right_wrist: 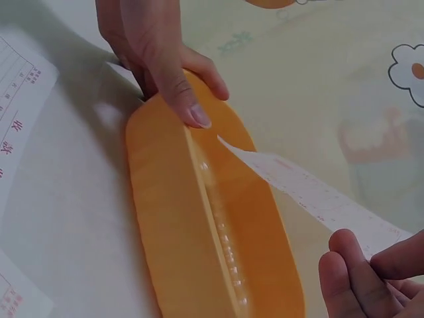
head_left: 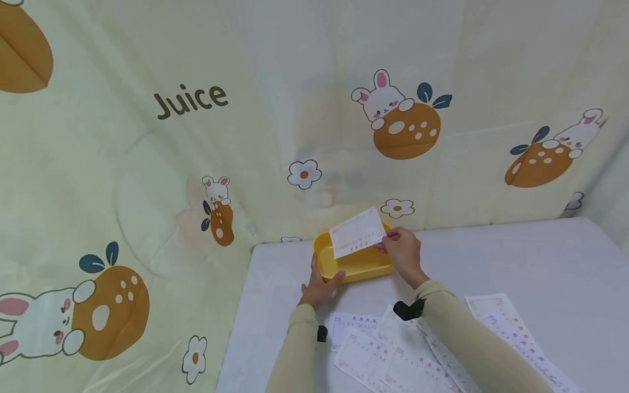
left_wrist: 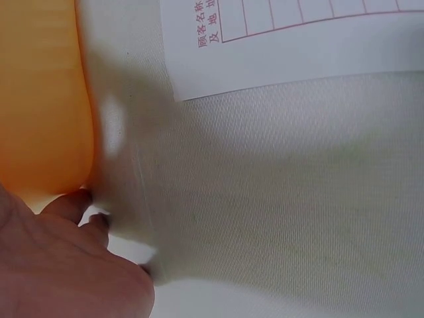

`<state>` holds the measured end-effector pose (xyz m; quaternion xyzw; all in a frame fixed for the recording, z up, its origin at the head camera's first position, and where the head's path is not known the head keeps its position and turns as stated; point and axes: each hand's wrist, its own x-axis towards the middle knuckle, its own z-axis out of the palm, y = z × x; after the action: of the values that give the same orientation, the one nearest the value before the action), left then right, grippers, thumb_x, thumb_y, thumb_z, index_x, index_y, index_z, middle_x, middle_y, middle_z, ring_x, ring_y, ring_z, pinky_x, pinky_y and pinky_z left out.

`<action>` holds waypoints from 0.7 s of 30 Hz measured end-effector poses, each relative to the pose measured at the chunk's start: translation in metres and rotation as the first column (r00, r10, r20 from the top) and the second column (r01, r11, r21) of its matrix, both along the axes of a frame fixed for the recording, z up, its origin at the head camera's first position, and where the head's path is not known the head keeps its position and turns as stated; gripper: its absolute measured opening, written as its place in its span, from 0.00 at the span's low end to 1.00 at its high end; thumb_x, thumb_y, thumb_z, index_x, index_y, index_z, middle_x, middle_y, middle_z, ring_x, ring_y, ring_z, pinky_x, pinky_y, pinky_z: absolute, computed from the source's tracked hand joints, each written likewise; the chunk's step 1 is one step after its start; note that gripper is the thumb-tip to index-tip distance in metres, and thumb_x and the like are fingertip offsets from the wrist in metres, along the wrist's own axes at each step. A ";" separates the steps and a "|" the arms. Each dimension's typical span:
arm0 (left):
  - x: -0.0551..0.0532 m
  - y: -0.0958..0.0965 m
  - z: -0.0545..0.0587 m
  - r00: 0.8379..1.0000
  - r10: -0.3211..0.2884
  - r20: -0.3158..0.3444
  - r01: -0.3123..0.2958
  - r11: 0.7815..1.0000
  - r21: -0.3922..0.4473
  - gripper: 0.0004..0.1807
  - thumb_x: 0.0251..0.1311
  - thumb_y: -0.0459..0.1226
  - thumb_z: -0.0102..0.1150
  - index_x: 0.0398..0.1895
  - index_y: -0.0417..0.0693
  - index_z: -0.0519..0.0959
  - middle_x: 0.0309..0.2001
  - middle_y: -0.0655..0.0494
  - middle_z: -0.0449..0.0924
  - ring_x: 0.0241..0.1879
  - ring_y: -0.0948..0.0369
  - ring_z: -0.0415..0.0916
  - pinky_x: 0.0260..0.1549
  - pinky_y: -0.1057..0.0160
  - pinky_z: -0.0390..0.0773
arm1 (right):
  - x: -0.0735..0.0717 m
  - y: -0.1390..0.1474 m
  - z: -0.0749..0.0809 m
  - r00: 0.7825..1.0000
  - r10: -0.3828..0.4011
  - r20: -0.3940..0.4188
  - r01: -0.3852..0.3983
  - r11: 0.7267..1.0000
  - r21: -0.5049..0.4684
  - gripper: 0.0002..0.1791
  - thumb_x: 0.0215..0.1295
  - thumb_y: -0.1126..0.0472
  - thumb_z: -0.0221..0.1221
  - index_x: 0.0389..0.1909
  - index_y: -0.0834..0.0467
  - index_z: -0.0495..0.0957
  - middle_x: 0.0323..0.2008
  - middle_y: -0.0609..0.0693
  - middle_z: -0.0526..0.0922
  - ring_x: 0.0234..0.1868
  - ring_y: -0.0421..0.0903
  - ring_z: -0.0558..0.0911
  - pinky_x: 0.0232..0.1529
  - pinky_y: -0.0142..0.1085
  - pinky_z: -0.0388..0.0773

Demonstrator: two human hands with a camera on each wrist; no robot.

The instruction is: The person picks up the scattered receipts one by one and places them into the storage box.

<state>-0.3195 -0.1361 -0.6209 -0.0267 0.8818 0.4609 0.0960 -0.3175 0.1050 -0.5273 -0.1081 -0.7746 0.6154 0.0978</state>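
A shallow yellow plastic basin (head_left: 366, 274) with rounded corners stands at the back of the table. My left hand (head_left: 319, 287) grips its left end, the thumb over the near rim and the other fingers round the outer wall, as the right wrist view shows. Over the basin, a white receipt slip (head_left: 357, 232) with red print is tilted in the air. My right hand (head_left: 404, 254) pinches that slip at its right edge. In the right wrist view, the slip's far corner (right_wrist: 248, 156) hangs over the basin's opening, and the floor inside is partly hidden by the wall.
Several printed slips (head_left: 366, 357) lie overlapping on the white table (head_left: 275, 305) near me, below my forearms. More slips (head_left: 511, 327) fan out at the right. A patterned curtain (head_left: 344, 120) rises right behind the basin.
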 end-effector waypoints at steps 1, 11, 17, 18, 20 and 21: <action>0.001 0.000 0.000 1.000 -0.001 -0.003 0.001 1.000 0.002 0.65 0.65 0.66 0.65 0.89 0.53 0.34 0.85 0.39 0.49 0.82 0.39 0.51 0.77 0.29 0.28 | 0.001 -0.001 0.000 1.000 -0.003 0.011 0.003 1.000 0.003 0.10 0.78 0.68 0.58 0.51 0.73 0.79 0.42 0.67 0.88 0.44 0.61 0.92 0.39 0.32 0.88; 0.002 0.004 0.001 0.999 0.008 0.044 -0.008 1.000 0.000 0.66 0.63 0.68 0.65 0.89 0.56 0.34 0.85 0.40 0.49 0.82 0.40 0.52 0.77 0.31 0.27 | 0.002 -0.007 -0.011 0.998 -0.031 0.062 0.029 0.999 0.034 0.09 0.76 0.70 0.60 0.49 0.74 0.79 0.39 0.67 0.88 0.36 0.54 0.92 0.41 0.40 0.89; 0.003 0.003 0.000 1.000 -0.003 0.020 0.003 1.000 -0.003 0.65 0.66 0.66 0.65 0.89 0.54 0.34 0.85 0.38 0.49 0.82 0.39 0.51 0.77 0.30 0.28 | 0.006 -0.006 -0.017 0.997 -0.008 0.072 0.005 0.999 0.045 0.12 0.75 0.69 0.60 0.51 0.76 0.79 0.39 0.69 0.88 0.35 0.56 0.92 0.34 0.34 0.88; 0.003 0.003 0.000 1.000 -0.002 0.016 0.002 1.000 -0.004 0.64 0.66 0.66 0.65 0.89 0.53 0.34 0.85 0.38 0.49 0.82 0.39 0.51 0.77 0.29 0.28 | 0.007 -0.005 -0.017 0.997 -0.006 0.074 0.002 0.999 0.052 0.13 0.75 0.69 0.60 0.51 0.76 0.79 0.40 0.69 0.88 0.35 0.56 0.92 0.32 0.32 0.88; 0.002 0.002 0.001 1.000 0.005 0.017 -0.005 1.000 -0.012 0.65 0.66 0.66 0.65 0.89 0.54 0.34 0.85 0.39 0.48 0.82 0.39 0.50 0.77 0.29 0.29 | 0.009 -0.003 -0.018 0.997 -0.010 0.072 0.005 0.998 0.062 0.14 0.75 0.68 0.59 0.53 0.76 0.79 0.42 0.70 0.87 0.34 0.55 0.92 0.31 0.31 0.87; 0.001 0.002 0.001 1.000 0.009 0.020 -0.008 1.000 -0.018 0.65 0.66 0.67 0.65 0.89 0.54 0.34 0.86 0.40 0.48 0.82 0.39 0.50 0.77 0.30 0.29 | 0.010 -0.002 -0.018 0.997 -0.011 0.075 0.006 0.998 0.070 0.14 0.76 0.67 0.59 0.53 0.75 0.79 0.42 0.70 0.87 0.34 0.54 0.92 0.31 0.30 0.87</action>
<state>-0.3183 -0.1346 -0.6202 -0.0358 0.8847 0.4532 0.1026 -0.3076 0.1030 -0.5449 -0.1313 -0.7981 0.5832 0.0749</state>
